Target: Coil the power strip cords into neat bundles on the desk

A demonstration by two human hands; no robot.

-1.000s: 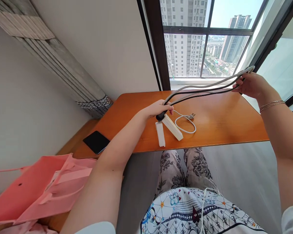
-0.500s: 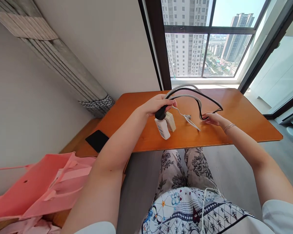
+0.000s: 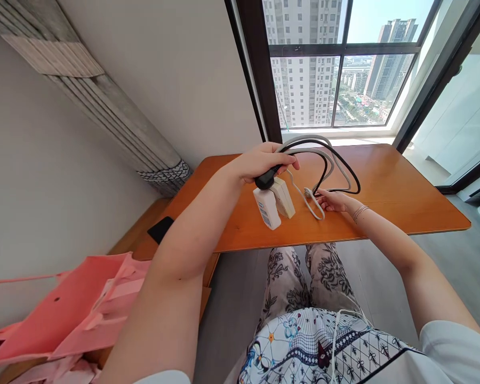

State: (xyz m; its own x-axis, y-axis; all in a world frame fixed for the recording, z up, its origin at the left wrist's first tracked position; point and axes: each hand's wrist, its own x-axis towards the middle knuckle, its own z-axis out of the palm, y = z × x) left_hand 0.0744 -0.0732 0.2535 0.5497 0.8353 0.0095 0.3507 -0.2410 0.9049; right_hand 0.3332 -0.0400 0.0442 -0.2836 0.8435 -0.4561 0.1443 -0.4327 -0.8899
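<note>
My left hand (image 3: 262, 160) is closed around a bundle of black and grey cables (image 3: 328, 154) near a black plug (image 3: 264, 180), lifted above the orange table (image 3: 384, 202). Two white power adapters (image 3: 274, 202) hang from that bundle, their lower ends close to the tabletop. The cables loop to the right and back. My right hand (image 3: 333, 200) rests low on the table and pinches the thin white cord (image 3: 312, 202) beside its small metal plug.
A black phone (image 3: 160, 229) lies on a lower wooden ledge at the left. A pink bag (image 3: 64, 314) sits at the lower left. A rolled grey mat (image 3: 104, 106) leans on the wall. A big window (image 3: 336, 64) stands behind the table.
My right hand came down from high at the right to the table, folding the long cables into a loop. My left hand lifted the bundle, so the adapters now hang.
</note>
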